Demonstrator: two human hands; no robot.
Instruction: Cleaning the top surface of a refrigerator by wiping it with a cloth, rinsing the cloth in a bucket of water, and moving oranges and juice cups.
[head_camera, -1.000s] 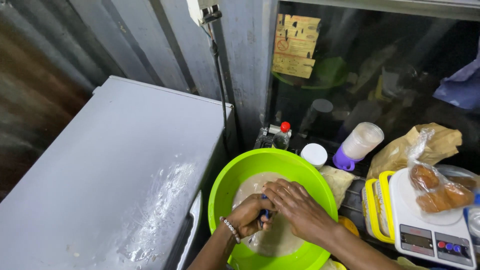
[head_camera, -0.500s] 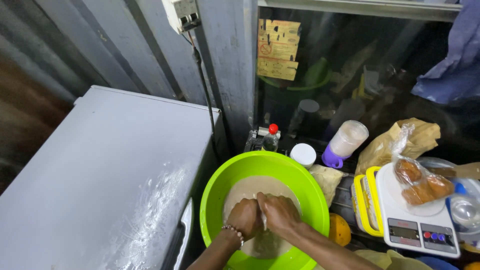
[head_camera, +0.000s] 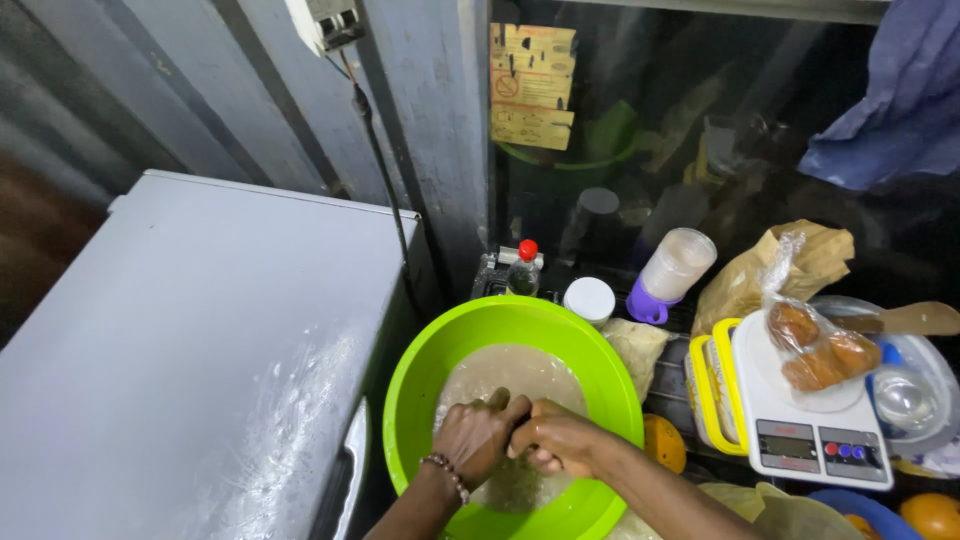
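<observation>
The green bowl (head_camera: 415, 400) sits low in the middle of the view, wedged between a white chest freezer (head_camera: 200, 350) on the left and a cluttered shelf on the right, and it holds cloudy beige liquid (head_camera: 515, 375). Both hands meet over that liquid. The left hand (head_camera: 480, 435), with a bead bracelet (head_camera: 447, 470) at the wrist, is curled into a loose fist, and the right hand (head_camera: 560, 445) is curled too, pressed against it knuckle to knuckle. Something small may be pinched between them, but I cannot tell what. Just behind the bowl stand a small bottle with a red cap (head_camera: 524, 268) and a white lid (head_camera: 589, 298). To the right, a white kitchen scale (head_camera: 810, 420) carries a clear bag of brown buns (head_camera: 815, 345)
</observation>
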